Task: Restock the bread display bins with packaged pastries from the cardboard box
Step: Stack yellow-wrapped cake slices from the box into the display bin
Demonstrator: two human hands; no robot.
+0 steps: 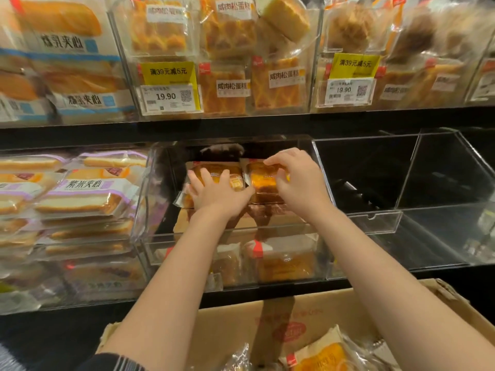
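Two packaged pastries lie flat, side by side in the clear bin (320, 167). Left hand (218, 192) presses palm-down, fingers spread, on left pastry (235, 174); right hand (297, 179) pinches right pastry (261, 178).

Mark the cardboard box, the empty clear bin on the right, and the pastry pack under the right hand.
cardboard box (241, 325): head view, bare inner wall.
empty clear bin (372, 218): head view, front lip.
pastry pack (261, 178): head view, wrapper top left of the fingers.
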